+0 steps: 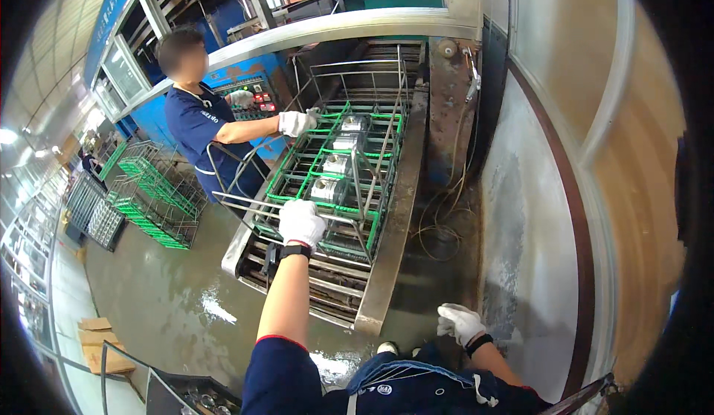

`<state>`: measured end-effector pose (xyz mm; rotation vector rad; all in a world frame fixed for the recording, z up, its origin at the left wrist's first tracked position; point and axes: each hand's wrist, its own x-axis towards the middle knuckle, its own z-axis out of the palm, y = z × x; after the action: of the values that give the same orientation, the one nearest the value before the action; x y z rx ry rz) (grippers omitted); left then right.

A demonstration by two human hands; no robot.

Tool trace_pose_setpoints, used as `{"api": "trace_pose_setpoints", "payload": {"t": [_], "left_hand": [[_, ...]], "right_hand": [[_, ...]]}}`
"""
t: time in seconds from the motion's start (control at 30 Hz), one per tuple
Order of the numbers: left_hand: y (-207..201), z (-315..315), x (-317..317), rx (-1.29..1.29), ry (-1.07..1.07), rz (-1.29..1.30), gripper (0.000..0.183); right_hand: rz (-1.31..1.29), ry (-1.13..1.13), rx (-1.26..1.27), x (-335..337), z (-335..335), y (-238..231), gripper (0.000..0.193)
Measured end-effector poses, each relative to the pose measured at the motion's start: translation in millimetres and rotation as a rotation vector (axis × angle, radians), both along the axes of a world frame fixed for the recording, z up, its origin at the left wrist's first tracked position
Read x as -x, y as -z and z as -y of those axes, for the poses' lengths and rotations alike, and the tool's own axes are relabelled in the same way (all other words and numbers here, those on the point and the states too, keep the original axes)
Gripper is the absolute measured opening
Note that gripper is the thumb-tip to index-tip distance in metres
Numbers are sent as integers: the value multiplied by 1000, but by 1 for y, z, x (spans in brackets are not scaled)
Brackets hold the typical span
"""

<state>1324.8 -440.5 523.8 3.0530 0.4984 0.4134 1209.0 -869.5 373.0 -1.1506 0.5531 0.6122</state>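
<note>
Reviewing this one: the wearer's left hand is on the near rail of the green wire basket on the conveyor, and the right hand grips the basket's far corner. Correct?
Not quite. The left hand is on the near rail of the green wire basket, but the right hand hangs free down by the wearer's side, holding nothing. The gloved hand at the far corner is a co-worker's hand. The head view shows it.

We grip the near rail of the green wire basket (335,169) with our left hand (300,222); our right hand (460,321) hangs free while a co-worker's gloved hand (296,123) holds its far side.
</note>
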Motion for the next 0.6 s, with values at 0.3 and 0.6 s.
{"api": "trace_pose_setpoints", "payload": {"t": [0.3, 0.6], "left_hand": [[26, -7, 1, -14, 111, 282, 10], [24, 6, 5, -42, 20, 265, 27]], "right_hand": [[52, -377, 444, -108, -46, -53, 115], [305, -113, 409, -322, -27, -86, 124]]}}
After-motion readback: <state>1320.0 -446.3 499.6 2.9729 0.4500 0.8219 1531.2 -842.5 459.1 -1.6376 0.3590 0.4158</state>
